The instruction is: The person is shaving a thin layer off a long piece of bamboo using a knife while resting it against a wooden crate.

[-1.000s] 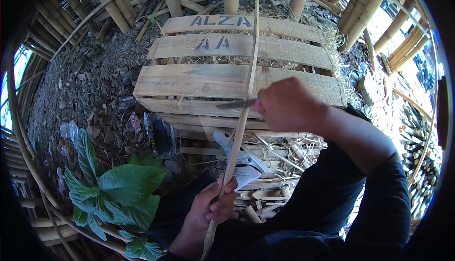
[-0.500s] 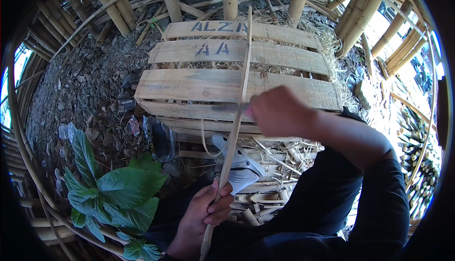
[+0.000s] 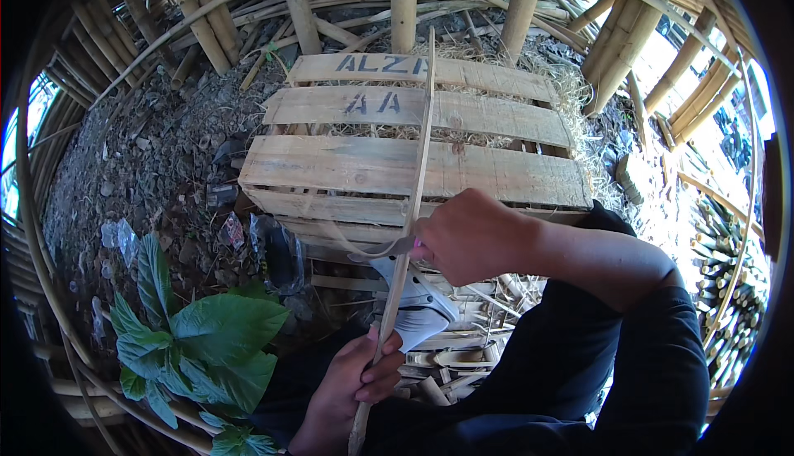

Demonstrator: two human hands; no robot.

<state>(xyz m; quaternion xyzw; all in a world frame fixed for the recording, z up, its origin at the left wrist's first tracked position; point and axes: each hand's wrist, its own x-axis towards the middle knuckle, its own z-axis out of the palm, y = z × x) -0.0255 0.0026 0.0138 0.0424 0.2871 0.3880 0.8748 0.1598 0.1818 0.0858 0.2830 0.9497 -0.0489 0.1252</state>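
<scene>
A long, thin bamboo strip (image 3: pixel 421 154) slants from my lap up across a slatted wooden crate (image 3: pixel 347 162). Near its lower end, my left hand (image 3: pixel 356 381) is closed around it. Farther up, my right hand (image 3: pixel 475 237) grips a knife (image 3: pixel 403 247), whose short blade lies against the strip. A bit of pink shows at the fingers, but most of the handle is hidden. A pale curled shaving (image 3: pixel 360 251) stands out to the left of the blade. Below the knife a grey clog (image 3: pixel 418 295) shows on a foot.
Large green leaves (image 3: pixel 219 332) rise at lower left beside rubble-strewn ground (image 3: pixel 157 158). Bamboo posts (image 3: pixel 403 9) stand behind the crate. Split bamboo pieces (image 3: pixel 488 348) lie under my legs, and a stack of cut canes (image 3: pixel 724 282) sits at far right.
My right hand and the knife have moved down along the strip, toward my left hand. The left hand keeps its hold. The view has tilted slightly.
</scene>
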